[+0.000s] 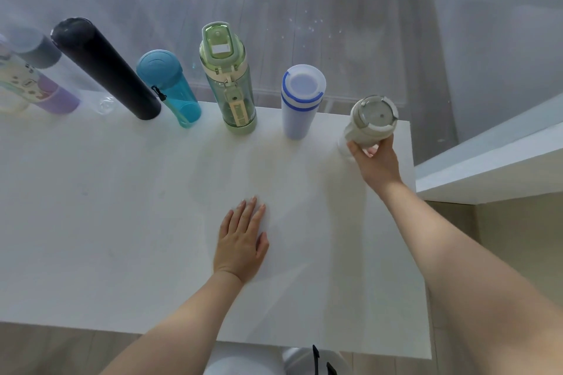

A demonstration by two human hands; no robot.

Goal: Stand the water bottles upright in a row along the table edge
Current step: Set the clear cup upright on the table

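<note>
Several bottles stand upright along the far edge of the white table (122, 207): a purple-based printed bottle (36, 85), a clear bottle with a grey cap (39, 50), a tall black flask (103, 67), a blue bottle (170, 88), a green bottle (230, 79) and a white bottle with blue bands (300, 100). At the far right corner my right hand (376, 161) grips a cream-lidded bottle (370, 119), held upright at the end of the row. My left hand (242, 242) lies flat on the table, fingers apart, holding nothing.
The table's right edge runs close beside my right hand. A second white surface (487, 167) lies lower to the right. Beyond the far edge is a frosted panel over a wooden floor. A white object with a black strap (316, 361) shows below the near edge.
</note>
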